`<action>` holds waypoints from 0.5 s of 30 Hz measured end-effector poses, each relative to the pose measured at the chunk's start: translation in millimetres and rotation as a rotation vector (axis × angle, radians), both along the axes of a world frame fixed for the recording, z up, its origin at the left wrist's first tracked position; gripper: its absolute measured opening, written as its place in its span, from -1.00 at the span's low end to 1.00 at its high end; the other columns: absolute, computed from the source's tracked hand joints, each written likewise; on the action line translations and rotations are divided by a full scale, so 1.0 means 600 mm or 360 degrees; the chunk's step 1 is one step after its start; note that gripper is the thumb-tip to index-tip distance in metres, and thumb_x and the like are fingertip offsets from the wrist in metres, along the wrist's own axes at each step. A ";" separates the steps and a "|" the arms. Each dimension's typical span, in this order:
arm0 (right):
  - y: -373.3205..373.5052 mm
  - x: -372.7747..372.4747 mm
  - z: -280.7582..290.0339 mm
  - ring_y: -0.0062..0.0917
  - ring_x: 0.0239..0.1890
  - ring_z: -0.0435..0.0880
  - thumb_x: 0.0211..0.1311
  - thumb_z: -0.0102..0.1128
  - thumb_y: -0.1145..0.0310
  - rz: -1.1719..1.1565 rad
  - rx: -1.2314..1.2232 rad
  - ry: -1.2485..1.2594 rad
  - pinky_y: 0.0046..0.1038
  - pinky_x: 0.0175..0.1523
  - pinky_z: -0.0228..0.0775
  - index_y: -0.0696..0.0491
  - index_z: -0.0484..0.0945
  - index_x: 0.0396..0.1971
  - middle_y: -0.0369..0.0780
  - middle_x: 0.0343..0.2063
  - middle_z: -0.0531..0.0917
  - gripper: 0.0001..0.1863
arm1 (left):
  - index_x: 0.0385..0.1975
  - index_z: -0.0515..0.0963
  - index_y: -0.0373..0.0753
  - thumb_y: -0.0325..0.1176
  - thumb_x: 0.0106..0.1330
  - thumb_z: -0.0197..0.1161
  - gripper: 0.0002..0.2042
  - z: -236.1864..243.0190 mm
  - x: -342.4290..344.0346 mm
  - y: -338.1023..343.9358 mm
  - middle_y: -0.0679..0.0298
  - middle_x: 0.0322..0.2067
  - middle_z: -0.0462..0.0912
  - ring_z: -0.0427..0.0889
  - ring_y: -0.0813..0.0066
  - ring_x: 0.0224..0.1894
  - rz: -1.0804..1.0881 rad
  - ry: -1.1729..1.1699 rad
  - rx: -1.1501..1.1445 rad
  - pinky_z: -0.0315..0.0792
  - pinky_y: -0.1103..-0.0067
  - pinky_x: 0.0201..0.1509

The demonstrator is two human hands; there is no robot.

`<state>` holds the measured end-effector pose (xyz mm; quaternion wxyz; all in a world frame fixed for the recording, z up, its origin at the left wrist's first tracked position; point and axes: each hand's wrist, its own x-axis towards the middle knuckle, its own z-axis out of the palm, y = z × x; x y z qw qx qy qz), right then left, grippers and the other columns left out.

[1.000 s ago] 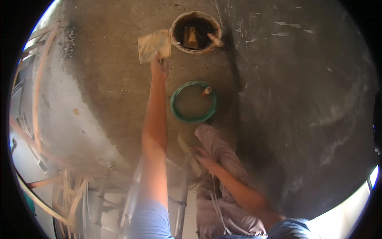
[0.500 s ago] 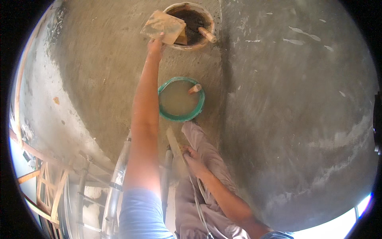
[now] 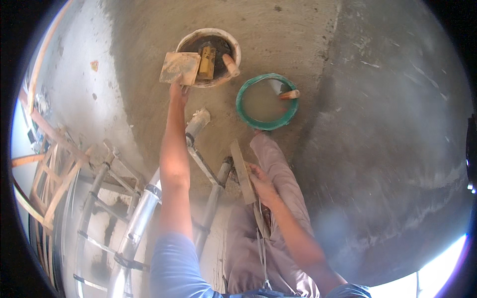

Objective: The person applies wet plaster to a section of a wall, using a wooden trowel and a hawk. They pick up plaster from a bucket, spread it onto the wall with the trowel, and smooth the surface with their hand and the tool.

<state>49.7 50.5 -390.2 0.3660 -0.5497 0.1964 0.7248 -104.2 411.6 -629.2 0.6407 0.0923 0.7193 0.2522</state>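
My left hand (image 3: 179, 92) reaches far forward, closed on the lower edge of a flat, mortar-stained square board (image 3: 180, 68). The board overlaps the left rim of a bucket (image 3: 237, 45) of dark mortar. Inside that bucket lies a yellow bar-shaped piece (image 3: 206, 63), and a tool with a wooden handle (image 3: 230, 65) leans on the rim. Beside my leg, my right hand (image 3: 262, 184) grips a flat plastering float (image 3: 242, 171), seen nearly edge-on; its grip is hidden by my fingers.
A green tub (image 3: 243, 113) of cloudy water stands right of the bucket, a wooden-handled tool (image 3: 289, 94) in it. Metal scaffold tubes (image 3: 141, 213) rise at the left, near a wooden frame (image 3: 54, 174). A grey plastered surface (image 3: 377, 149) fills the right side.
The view has shifted: bucket and board sit further left and lower, the green tub further right. More of the yellow piece shows. Both hands keep their holds.
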 end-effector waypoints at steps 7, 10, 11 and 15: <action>0.008 0.015 0.016 -0.57 -0.12 0.54 0.47 -0.07 0.42 0.0021 -0.0118 -0.0066 -0.52 -0.03 0.46 -0.02 0.27 0.24 -0.26 -0.07 0.53 -0.62 | 0.24 0.33 -0.16 -0.19 0.28 0.33 -0.45 0.137 0.073 -0.154 0.31 0.10 0.50 0.45 0.38 0.16 0.0152 -0.0142 0.0087 0.28 0.31 0.24; -0.012 0.027 0.001 -0.54 -0.06 0.57 0.47 -0.05 0.38 0.0164 -0.0233 -0.0076 -0.47 0.00 0.47 -0.05 0.24 0.28 -0.24 -0.03 0.55 -0.58 | 0.17 0.37 -0.18 -0.21 0.33 0.28 -0.54 0.142 0.147 -0.207 0.33 0.05 0.52 0.48 0.42 0.08 0.0437 -0.0115 0.0239 0.37 0.37 0.10; -0.011 0.036 0.005 -0.54 -0.08 0.58 0.46 -0.02 0.36 -0.0001 -0.0329 -0.0055 -0.48 -0.03 0.48 -0.05 0.27 0.26 -0.25 -0.05 0.57 -0.59 | 0.14 0.39 -0.19 -0.22 0.35 0.26 -0.58 0.147 0.158 -0.214 0.34 0.02 0.54 0.49 0.44 0.04 0.0602 -0.0089 0.0246 0.41 0.41 0.04; 0.022 0.078 0.034 -0.53 -0.09 0.62 0.44 0.04 0.30 -0.0525 -0.0556 0.0099 -0.45 -0.08 0.51 -0.07 0.34 0.21 -0.26 -0.07 0.60 -0.62 | 0.09 0.42 -0.15 -0.22 0.39 0.20 -0.67 0.123 0.134 -0.208 0.32 -0.02 0.55 0.50 0.42 0.02 0.1087 -0.0041 0.0110 0.38 0.37 0.07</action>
